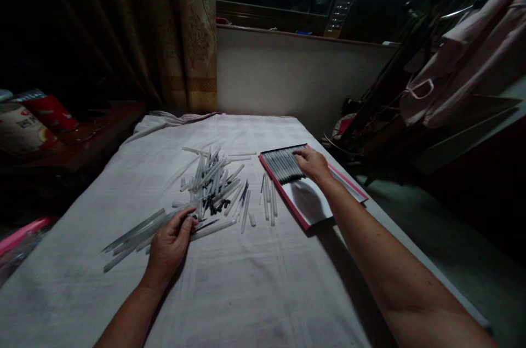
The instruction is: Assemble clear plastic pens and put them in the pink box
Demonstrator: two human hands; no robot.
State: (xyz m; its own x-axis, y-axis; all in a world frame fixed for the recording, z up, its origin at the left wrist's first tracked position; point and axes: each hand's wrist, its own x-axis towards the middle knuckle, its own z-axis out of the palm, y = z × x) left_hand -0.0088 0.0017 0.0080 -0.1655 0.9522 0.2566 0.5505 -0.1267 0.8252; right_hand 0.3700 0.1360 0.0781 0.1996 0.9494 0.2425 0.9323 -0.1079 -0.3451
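A loose pile of clear pen barrels and parts [216, 186] lies in the middle of a white cloth-covered table [246, 282]. My left hand [169, 246] rests at the pile's near left edge, fingers pinched on a thin pen barrel. A bundle of long clear tubes [131, 235] stretches out to its left. At the right, a flat red-edged box [312, 208] holds a neat row of assembled pens [284, 166]. My right hand [314, 164] lies on the right end of that row, fingers curled down onto the pens.
A dark side table at the left carries cans and a red packet [53, 112]. A curtain [184, 35] hangs behind the table. A plastic bottle [340, 11] stands on the window sill. Clothes on a rack [464, 57] crowd the right side, beyond the table's right edge.
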